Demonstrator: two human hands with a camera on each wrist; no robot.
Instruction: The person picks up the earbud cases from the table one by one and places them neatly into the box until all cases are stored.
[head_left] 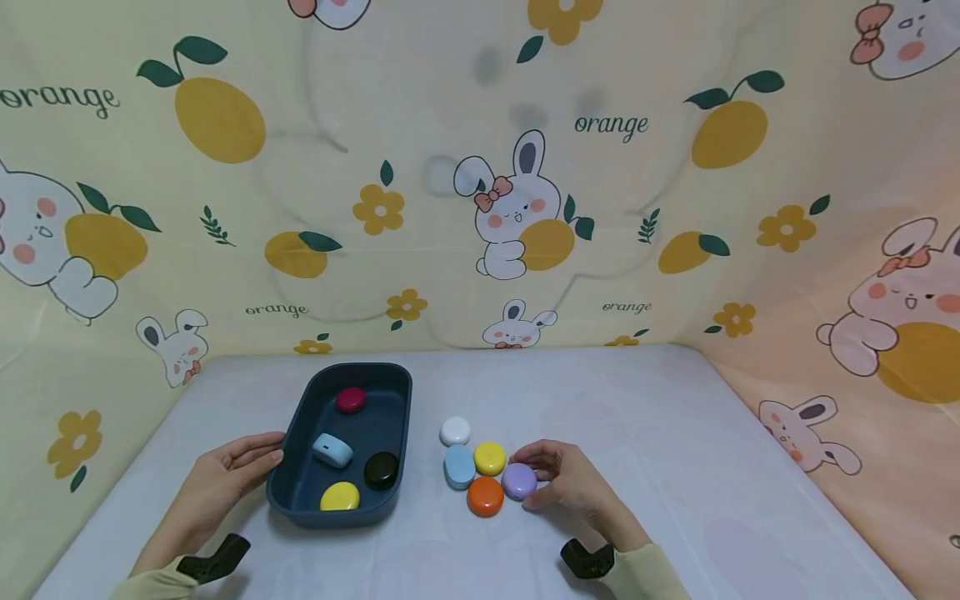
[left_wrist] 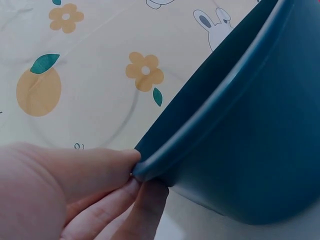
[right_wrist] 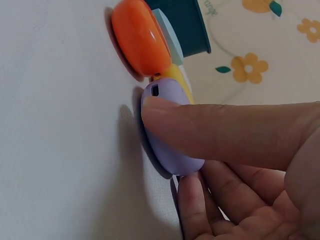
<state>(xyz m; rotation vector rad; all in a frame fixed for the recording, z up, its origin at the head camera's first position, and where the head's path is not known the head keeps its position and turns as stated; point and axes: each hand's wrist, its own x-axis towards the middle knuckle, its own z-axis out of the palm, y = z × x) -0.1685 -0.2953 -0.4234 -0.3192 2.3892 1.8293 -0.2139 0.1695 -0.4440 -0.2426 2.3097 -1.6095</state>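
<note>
My left hand (head_left: 225,479) holds the left rim of a dark blue rounded tray (head_left: 382,396). In the left wrist view its thumb lies at the rim, fingers below. On the right, my right hand (head_left: 576,492) pinches a purple rounded pebble-shaped piece (head_left: 520,481) on the table. The right wrist view shows a small dark slot in the purple piece (right_wrist: 172,92), the thumb across its side and fingers beyond. Grouped close by are an orange piece (head_left: 485,497), a yellow one (head_left: 490,458), a light blue one (head_left: 459,467) and a white one (head_left: 455,431).
Inside the tray lie a red piece (head_left: 350,400), a pale blue one (head_left: 332,451) on its side, a black one (head_left: 381,470) and a yellow one (head_left: 340,496). The white table (head_left: 637,400) meets a printed cloth backdrop (head_left: 420,275) behind and at both sides.
</note>
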